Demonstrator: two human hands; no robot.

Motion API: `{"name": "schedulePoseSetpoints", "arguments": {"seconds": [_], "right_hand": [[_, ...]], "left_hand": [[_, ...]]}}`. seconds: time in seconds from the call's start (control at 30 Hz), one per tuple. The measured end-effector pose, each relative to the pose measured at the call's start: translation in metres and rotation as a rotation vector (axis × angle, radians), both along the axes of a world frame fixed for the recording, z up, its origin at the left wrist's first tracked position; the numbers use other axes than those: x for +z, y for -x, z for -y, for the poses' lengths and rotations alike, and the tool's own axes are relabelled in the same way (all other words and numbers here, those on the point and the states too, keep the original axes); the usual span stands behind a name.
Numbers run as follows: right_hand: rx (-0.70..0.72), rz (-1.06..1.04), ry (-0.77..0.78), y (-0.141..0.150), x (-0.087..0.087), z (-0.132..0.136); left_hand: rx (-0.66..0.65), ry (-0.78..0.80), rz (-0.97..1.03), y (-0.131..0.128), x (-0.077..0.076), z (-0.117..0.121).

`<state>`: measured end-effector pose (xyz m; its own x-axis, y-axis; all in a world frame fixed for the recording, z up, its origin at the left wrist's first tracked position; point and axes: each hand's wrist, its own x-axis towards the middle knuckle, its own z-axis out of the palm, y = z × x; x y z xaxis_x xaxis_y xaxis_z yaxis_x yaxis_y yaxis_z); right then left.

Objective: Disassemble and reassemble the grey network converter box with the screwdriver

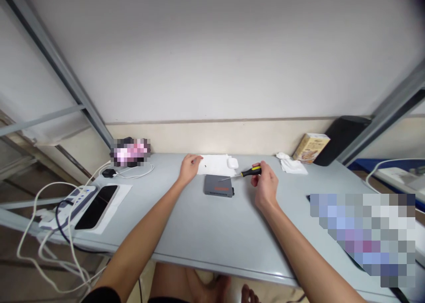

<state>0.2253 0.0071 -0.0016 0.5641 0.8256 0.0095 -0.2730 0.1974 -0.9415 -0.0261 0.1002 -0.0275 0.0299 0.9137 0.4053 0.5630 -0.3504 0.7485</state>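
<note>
My right hand (266,186) grips a screwdriver (250,171) by its black and yellow handle. The shaft points left, and its tip appears over the top of a small dark grey box (217,186) with orange lettering; whether they touch I cannot tell. Beyond the box lies a sheet of white paper (215,163), bearing a tiny dark piece (205,166) and a white rounded case (233,163). At the paper's left edge, my left hand (190,168) has its fingers curled together; anything between them is too small to make out.
A phone (98,208) and a power strip (68,205) with looping white cables occupy the desk's left side. Crumpled tissue (292,165), a yellow carton (310,148) and a black upright object (343,139) stand at the back right. A blurred-out item (361,236) lies front right.
</note>
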Motion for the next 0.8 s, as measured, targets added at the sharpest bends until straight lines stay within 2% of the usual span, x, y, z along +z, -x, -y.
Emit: {"name": "schedulePoseSetpoints", "arguments": {"seconds": [0.07,0.17,0.27,0.33,0.43,0.8], "right_hand": [[-0.005,-0.012,0.002,-0.001,0.000,-0.001],[-0.008,-0.011,0.004,0.000,-0.002,-0.001],[-0.005,0.009,0.000,0.000,-0.003,-0.001],[-0.007,0.018,-0.002,0.000,-0.004,0.000],[-0.018,0.012,-0.001,0.000,-0.005,-0.001],[-0.048,0.000,0.007,-0.003,-0.005,-0.003]], "left_hand": [[0.058,-0.001,0.027,0.001,0.004,0.012],[0.031,0.042,0.038,0.000,0.009,0.039],[-0.196,0.141,0.021,-0.004,0.014,0.064],[-0.282,0.185,-0.078,-0.007,0.015,0.073],[-0.349,0.193,-0.182,-0.007,0.014,0.074],[-0.521,0.341,0.018,0.000,0.020,0.064]]}}
